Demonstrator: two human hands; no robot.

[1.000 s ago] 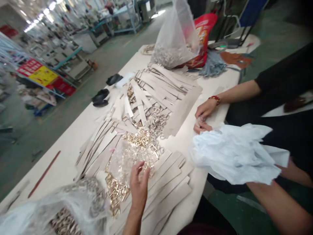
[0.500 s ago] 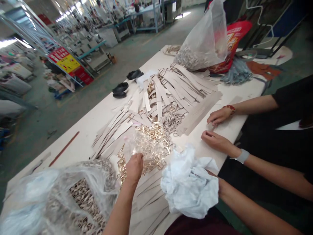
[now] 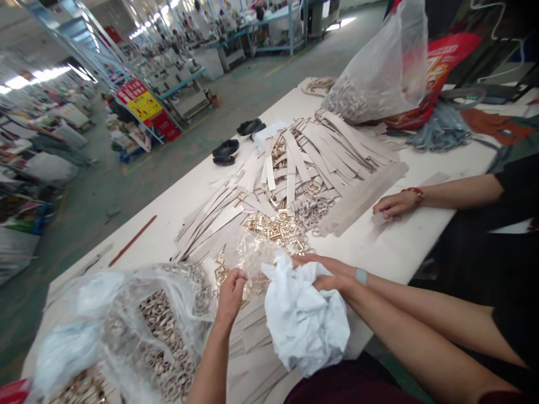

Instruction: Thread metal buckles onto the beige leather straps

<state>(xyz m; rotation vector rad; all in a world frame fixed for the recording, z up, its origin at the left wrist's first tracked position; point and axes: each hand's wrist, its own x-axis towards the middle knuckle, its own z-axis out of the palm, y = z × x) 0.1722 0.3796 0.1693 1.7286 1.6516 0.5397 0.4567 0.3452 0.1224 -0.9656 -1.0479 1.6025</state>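
My left hand (image 3: 231, 293) is closed in a pinch at the edge of a clear plastic bag (image 3: 251, 255), which lies among gold buckles (image 3: 275, 229). My right hand (image 3: 330, 283) grips a crumpled pale-blue plastic bag (image 3: 306, 325) in front of my body. Part of that hand is hidden behind the bag's folds. A co-worker's hand (image 3: 306, 260), with a grey band on the wrist, reaches just behind the pale-blue bag to the buckle pile; its fingertips are partly covered.
Beige straps (image 3: 311, 148) with buckles cover the table's middle, beside small rings (image 3: 312, 210). An open bag of rings (image 3: 168, 336) stands at the left front, another bag (image 3: 366, 84) at the back. The co-worker's other hand (image 3: 396, 205) holds a strip at the right.
My view has swung left. The pale-blue bag has shifted toward my left hand. The co-worker's banded hand has reached in to the buckles, and the clear bag looks flatter.
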